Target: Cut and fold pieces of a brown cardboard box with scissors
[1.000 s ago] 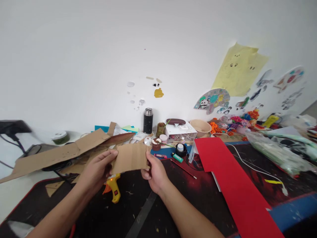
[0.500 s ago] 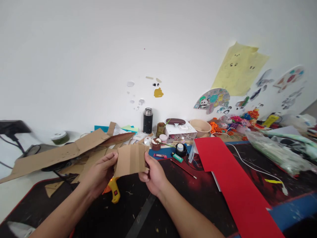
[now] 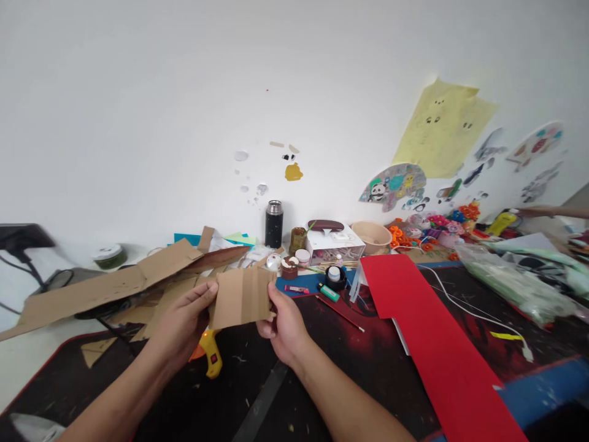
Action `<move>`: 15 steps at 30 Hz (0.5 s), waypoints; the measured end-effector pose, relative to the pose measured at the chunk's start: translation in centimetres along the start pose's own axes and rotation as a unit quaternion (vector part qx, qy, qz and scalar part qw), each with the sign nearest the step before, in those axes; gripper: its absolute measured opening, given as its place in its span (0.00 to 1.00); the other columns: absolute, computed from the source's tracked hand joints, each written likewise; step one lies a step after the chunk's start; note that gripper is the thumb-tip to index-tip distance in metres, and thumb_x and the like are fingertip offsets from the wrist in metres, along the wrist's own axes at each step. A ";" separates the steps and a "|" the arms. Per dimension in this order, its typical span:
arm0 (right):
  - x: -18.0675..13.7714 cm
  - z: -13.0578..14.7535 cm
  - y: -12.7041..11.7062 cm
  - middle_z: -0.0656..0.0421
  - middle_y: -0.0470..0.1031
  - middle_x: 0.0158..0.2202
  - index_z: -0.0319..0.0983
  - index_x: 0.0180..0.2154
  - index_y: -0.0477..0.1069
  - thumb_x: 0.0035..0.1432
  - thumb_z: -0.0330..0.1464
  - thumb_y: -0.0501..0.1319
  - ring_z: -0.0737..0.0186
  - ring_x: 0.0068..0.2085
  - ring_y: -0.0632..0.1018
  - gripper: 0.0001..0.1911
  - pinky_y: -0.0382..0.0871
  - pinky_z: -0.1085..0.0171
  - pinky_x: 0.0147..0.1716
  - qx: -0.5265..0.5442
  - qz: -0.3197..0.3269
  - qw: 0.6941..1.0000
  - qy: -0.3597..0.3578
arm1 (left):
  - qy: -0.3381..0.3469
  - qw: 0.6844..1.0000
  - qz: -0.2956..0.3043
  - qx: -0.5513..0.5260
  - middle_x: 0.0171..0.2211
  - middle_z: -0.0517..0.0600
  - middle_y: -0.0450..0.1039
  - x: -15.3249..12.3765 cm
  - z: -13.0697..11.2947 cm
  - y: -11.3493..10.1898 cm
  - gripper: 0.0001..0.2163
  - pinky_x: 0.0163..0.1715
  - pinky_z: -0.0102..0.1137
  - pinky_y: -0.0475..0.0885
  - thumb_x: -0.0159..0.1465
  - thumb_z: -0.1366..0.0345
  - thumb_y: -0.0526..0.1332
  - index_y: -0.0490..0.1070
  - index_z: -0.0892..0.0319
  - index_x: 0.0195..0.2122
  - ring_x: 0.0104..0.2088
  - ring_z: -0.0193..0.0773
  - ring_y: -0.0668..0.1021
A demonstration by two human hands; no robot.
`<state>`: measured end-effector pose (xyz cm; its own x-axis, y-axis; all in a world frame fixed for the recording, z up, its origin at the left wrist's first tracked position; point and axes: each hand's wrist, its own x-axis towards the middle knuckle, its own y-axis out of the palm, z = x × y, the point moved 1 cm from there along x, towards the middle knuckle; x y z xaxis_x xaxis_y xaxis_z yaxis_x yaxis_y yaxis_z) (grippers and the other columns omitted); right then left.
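Observation:
I hold a small creased piece of brown cardboard [image 3: 242, 297] upright above the dark desk mat [image 3: 257, 393]. My left hand [image 3: 184, 322] pinches its left edge between thumb and fingers. My right hand [image 3: 283, 325] grips its right edge the same way. The piece shows vertical fold lines and bends slightly. Directly below it, a yellow and orange glue gun [image 3: 210, 355] lies on the mat, partly hidden by my left hand.
Large cardboard sheets [image 3: 115, 285] pile up at the left. A red paper sheet [image 3: 427, 344] lies to the right. At the back stand a black flask [image 3: 274, 223], small jars, a white box [image 3: 334, 243] and a bowl [image 3: 372, 236]. A white cable [image 3: 478, 313] crosses the mat. Another person's arm [image 3: 552, 212] shows far right.
The cardboard piece has been bent narrower, my hands moving closer together. Another person's arm has come into view at the far right.

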<state>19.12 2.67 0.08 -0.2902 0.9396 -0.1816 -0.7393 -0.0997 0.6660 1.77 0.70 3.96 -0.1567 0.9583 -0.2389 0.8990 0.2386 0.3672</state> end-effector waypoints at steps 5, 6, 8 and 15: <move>0.3 0.2 -0.1 0.63 0.70 0.24 0.36 0.35 0.74 0.42 0.61 0.77 0.74 0.18 0.63 0.36 0.44 0.72 0.14 0.008 -0.037 0.999 -0.002 | 0.048 0.998 -0.001 0.049 0.27 0.48 0.79 -0.2 -0.2 -0.1 0.23 0.26 0.27 0.69 0.44 0.48 0.82 0.84 0.59 0.33 0.28 0.38 0.75; 0.3 0.2 -0.1 0.63 0.70 0.23 0.36 0.36 0.75 0.41 0.61 0.77 0.73 0.18 0.64 0.37 0.44 0.72 0.13 0.005 -0.038 0.999 -0.001 | 0.050 0.997 -0.001 0.053 0.27 0.48 0.79 -0.1 -0.1 -0.1 0.23 0.26 0.27 0.69 0.44 0.47 0.82 0.84 0.58 0.32 0.28 0.37 0.74; 0.3 0.3 -0.2 0.64 0.69 0.23 0.36 0.36 0.74 0.41 0.60 0.77 0.73 0.18 0.63 0.37 0.43 0.72 0.14 -0.005 -0.039 0.999 -0.005 | 0.044 0.998 0.001 0.055 0.27 0.48 0.79 -0.1 0.0 -0.1 0.23 0.27 0.27 0.69 0.43 0.46 0.82 0.84 0.58 0.31 0.29 0.38 0.74; 0.4 0.5 -0.6 0.66 0.66 0.22 0.37 0.34 0.72 0.43 0.61 0.76 0.73 0.18 0.62 0.36 0.42 0.72 0.14 -0.050 -0.056 0.997 -0.028 | 0.032 0.989 0.051 0.134 0.29 0.50 0.80 -0.9 -1.4 -0.1 0.20 0.23 0.28 0.64 0.53 0.49 0.78 0.85 0.58 0.39 0.27 0.41 0.75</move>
<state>19.73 3.27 -0.08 -0.1699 0.9631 -0.2090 -0.8231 -0.0221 0.5675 1.24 0.07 5.38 -0.0786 0.9853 -0.1518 0.9863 0.0990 0.1320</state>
